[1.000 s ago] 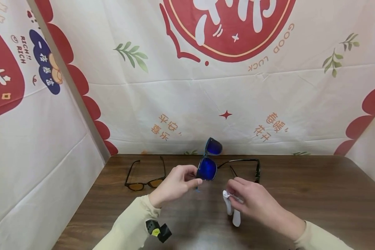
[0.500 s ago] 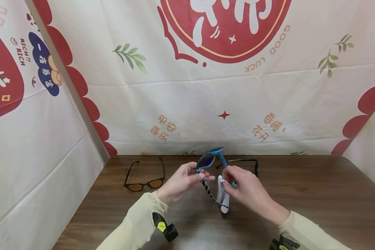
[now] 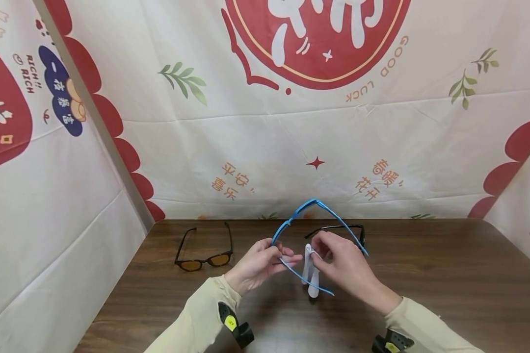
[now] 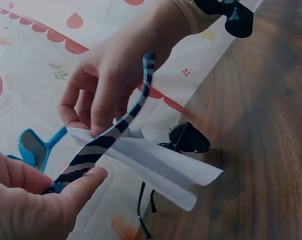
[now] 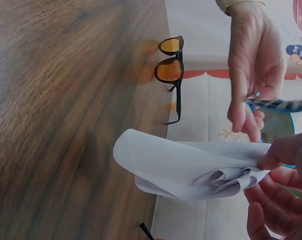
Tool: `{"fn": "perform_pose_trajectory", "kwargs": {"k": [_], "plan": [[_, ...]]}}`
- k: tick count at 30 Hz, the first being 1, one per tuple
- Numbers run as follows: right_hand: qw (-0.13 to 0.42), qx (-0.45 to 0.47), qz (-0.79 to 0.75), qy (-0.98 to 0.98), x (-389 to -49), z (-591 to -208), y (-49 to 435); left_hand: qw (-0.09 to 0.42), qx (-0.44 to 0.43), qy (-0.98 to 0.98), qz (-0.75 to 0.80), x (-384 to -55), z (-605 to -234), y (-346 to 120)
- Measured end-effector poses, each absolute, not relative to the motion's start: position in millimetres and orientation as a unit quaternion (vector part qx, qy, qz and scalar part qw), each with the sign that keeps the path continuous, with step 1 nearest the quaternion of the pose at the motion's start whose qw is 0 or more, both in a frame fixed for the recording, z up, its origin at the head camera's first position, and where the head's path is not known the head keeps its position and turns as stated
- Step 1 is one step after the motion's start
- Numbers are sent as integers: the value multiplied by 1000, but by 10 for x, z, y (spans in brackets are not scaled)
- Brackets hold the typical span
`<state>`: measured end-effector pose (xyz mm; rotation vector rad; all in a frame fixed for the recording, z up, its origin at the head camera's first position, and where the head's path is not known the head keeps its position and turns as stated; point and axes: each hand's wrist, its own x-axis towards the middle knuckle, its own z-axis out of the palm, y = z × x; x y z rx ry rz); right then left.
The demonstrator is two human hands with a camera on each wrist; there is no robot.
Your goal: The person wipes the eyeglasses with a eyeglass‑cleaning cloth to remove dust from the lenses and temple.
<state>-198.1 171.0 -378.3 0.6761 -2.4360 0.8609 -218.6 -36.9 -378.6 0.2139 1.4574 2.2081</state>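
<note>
My left hand point(image 3: 258, 264) pinches blue-framed sunglasses point(image 3: 297, 212) at one hinge end, holding them above the table with both temples spread toward me. In the left wrist view that near temple point(image 4: 93, 150) shows black and grey stripes, and the thumb presses along it. A thin white cloth point(image 5: 186, 165) hangs in folds from the fingertips of my right hand point(image 3: 346, 267), just right of the left fingers. The striped temple crosses in front of the cloth in the left wrist view. The far blue temple passes behind my right hand in the head view.
Sunglasses with orange lenses point(image 3: 191, 265) rest unfolded on the wooden table point(image 3: 433, 274) at the left. Black sunglasses point(image 4: 190, 137) lie behind my right hand, partly hidden in the head view. A printed white cloth backdrop point(image 3: 265, 142) stands along the table's back edge.
The blue sunglasses have turned from lenses facing me to nearly edge-on, temples swung toward me. My right hand has moved left with the white cloth, closer to my left hand.
</note>
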Motion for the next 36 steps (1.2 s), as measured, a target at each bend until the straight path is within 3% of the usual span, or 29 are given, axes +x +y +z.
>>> {"fn": "perform_pose_trajectory", "kwargs": {"k": [14, 29, 36], "plan": [[281, 283, 324, -858, -2033, -3856, 1638, 272, 22, 553, 787, -2151, -3980, -266], [261, 247, 282, -890, -1987, -3838, 1532, 333, 82, 655, 673, -2043, -4108, -250], [286, 247, 220, -899, -1958, -3935, 1486, 373, 113, 662, 641, -2007, -4071, -262]]}}
